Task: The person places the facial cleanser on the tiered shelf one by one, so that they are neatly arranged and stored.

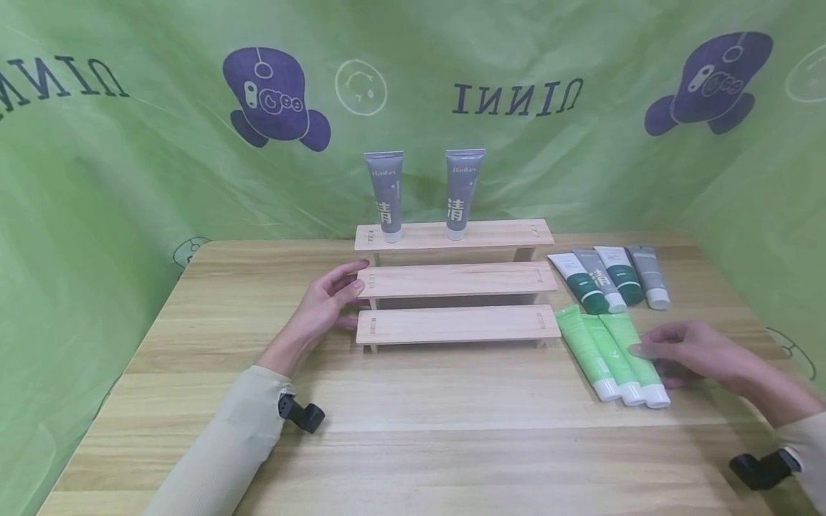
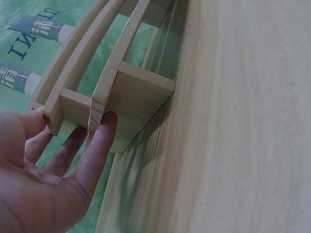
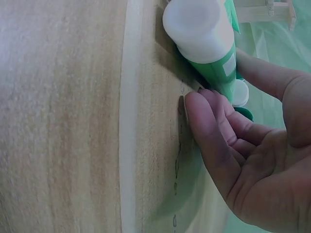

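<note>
A light wooden three-tier rack (image 1: 458, 279) stands at the back middle of the table, with two upright grey-blue squeeze tubes (image 1: 387, 193) on its top tier. My left hand (image 1: 329, 301) is at the rack's left end, its thumb against the middle tier and its fingertips touching the ends of the planks (image 2: 97, 104). To the right of the rack lie three green tubes (image 1: 609, 362) with white caps, side by side. My right hand (image 1: 697, 351) pinches the rightmost green tube (image 3: 216, 73), thumb over its top and curled fingers along its side.
Behind the green tubes lie white-and-dark-green tubes (image 1: 622, 276) and grey tubes (image 1: 647, 276), caps toward me. A green printed cloth (image 1: 413, 43) hangs round the wooden table (image 1: 452, 459) at the back and sides.
</note>
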### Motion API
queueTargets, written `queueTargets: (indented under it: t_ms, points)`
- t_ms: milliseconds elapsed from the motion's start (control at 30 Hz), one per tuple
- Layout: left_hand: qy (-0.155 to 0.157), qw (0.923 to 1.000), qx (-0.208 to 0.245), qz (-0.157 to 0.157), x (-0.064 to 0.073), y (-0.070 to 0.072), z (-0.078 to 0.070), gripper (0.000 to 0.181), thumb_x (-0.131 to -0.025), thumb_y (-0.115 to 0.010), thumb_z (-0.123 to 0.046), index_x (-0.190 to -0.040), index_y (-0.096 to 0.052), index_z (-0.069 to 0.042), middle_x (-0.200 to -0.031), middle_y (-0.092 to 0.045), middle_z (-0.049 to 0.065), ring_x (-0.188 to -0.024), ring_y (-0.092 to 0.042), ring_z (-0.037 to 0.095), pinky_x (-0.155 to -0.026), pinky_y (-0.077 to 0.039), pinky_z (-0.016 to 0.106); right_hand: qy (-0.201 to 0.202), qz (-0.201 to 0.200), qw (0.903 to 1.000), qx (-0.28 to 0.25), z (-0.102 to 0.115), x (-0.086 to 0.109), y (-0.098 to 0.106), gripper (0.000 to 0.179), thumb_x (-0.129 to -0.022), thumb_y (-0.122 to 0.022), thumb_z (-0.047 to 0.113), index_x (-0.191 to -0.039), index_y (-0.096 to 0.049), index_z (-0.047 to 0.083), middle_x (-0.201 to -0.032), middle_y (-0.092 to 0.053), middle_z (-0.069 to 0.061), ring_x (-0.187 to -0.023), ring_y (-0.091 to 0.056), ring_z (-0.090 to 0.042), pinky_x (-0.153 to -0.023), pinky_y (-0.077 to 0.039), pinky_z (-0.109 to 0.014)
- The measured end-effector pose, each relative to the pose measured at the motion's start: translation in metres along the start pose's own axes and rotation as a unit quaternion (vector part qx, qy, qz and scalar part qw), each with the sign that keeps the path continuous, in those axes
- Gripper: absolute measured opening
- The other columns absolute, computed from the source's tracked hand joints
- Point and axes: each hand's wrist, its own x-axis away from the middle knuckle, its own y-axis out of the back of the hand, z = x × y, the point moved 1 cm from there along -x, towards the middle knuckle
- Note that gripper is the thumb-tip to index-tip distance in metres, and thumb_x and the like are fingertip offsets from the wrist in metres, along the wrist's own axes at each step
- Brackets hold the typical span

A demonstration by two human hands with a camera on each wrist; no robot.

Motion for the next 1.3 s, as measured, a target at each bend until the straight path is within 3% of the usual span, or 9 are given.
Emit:
queueTargets:
  t_ms: [433, 700, 1067, 1300]
  points:
    - [0.0, 1.0, -0.001, 0.002, 0.0, 0.0, 0.001, 0.046, -0.104, -0.055, -0.013, -0.149, -0.048, -0.018, -0.142, -0.052, 0.013, -0.116, -0.06, 0.04, -0.078, -0.062, 0.05, 0.021, -0.012, 0.9997, 0.006, -0.001, 0.004, -0.001, 0.053, -0.1, -0.063, 0.027, -0.127, -0.049, -0.017, -0.095, -0.063, -0.009, -0.077, -0.063, -0.017, -0.065, -0.062, -0.033]
    - [-0.002, 1.0, 0.002, 0.006, -0.001, 0.0, 0.001, 0.046, -0.104, -0.055, -0.014, -0.149, -0.048, -0.018, -0.142, -0.051, 0.014, -0.118, -0.058, 0.041, -0.079, -0.062, 0.052, 0.025, -0.004, 0.999, -0.037, -0.007, 0.006, 0.0, 0.059, -0.101, -0.062, 0.021, -0.132, -0.037, -0.023, -0.108, -0.063, -0.015, -0.083, -0.066, -0.02, -0.07, -0.063, -0.037]
    - [-0.003, 1.0, -0.004, 0.004, -0.001, 0.001, 0.001, 0.047, -0.104, -0.055, -0.015, -0.15, -0.047, -0.019, -0.143, -0.051, 0.014, -0.117, -0.059, 0.04, -0.079, -0.062, 0.051, 0.031, -0.006, 0.9981, -0.053, -0.01, 0.011, 0.0, 0.063, -0.101, -0.061, 0.016, -0.137, -0.031, -0.024, -0.107, -0.066, -0.015, -0.085, -0.069, -0.023, -0.074, -0.063, -0.038]
    - [-0.003, 1.0, -0.005, 0.004, 0.0, 0.001, 0.0, 0.047, -0.104, -0.055, -0.015, -0.15, -0.046, -0.018, -0.144, -0.05, 0.015, -0.118, -0.059, 0.04, -0.079, -0.062, 0.051, 0.052, 0.0, 0.9962, -0.07, -0.017, 0.014, 0.0, 0.066, -0.103, -0.057, 0.013, -0.14, -0.02, -0.027, -0.115, -0.064, -0.025, -0.089, -0.069, -0.022, -0.077, -0.063, -0.04]
